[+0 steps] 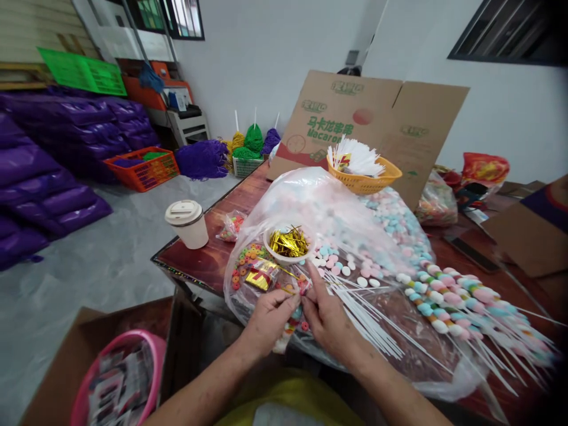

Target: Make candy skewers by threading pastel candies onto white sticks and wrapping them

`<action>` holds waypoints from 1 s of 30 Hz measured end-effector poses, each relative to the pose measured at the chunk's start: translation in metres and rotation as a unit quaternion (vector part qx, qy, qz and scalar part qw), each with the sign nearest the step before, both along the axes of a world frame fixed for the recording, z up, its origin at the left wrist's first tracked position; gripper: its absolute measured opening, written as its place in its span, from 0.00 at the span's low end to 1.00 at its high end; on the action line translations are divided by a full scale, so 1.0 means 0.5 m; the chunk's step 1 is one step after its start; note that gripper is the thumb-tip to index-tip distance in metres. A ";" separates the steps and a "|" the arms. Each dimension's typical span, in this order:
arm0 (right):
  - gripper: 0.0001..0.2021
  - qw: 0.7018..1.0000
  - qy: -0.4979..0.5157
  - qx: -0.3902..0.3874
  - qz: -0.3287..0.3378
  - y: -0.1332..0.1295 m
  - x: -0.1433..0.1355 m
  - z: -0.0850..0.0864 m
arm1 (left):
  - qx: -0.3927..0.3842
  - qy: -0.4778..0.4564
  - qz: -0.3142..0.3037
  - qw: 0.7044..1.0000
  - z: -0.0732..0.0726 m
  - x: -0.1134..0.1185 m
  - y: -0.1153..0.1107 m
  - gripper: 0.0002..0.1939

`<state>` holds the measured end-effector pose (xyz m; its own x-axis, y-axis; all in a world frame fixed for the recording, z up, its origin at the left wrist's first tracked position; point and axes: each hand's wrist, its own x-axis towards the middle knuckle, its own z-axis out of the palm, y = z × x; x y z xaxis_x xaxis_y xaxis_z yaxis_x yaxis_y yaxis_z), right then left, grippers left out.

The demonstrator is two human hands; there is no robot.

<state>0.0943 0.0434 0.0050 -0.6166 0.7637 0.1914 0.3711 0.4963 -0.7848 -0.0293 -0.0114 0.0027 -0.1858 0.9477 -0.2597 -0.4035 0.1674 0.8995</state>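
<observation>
Room: a pale wall and grey floor are seen, with purple sacks stacked at far left and an orange crate set near them. A dark red-brown table is placed in front of the person; a printed cardboard panel is stood upright at its back. The tabletop is largely covered by a clear plastic bag spread over pastel candies. A pink tub is held in a cardboard box, lower left.

Candy skewers are laid at right, their bare sticks pointed right and toward the near edge. Loose white sticks are fanned beside the right hand, long axes slanted from upper left to lower right. Gold ties are heaped in a white bowl just beyond the hands.

The left hand is closed in a pinch; a gold twist tie is held at its fingertips, its long axis lying roughly crosswise. The right hand is partly curled, its index finger extended toward the bowl; whether anything is gripped by it cannot be told. Coloured candies are seen between the hands, partly hidden.
</observation>
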 end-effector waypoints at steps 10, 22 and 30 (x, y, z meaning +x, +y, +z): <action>0.09 0.966 -0.001 0.078 0.245 -0.007 0.058 0.066 | -0.071 -0.248 -0.248 0.934 -0.016 -0.028 -0.006 0.17; 0.07 0.880 -0.060 0.470 -0.022 -0.010 0.035 0.045 | -0.004 -0.053 0.012 0.999 0.032 -0.005 -0.010 0.28; 0.13 0.993 0.001 0.048 -0.106 -0.038 0.070 0.030 | 0.076 -0.039 -0.245 0.966 0.087 -0.037 -0.027 0.29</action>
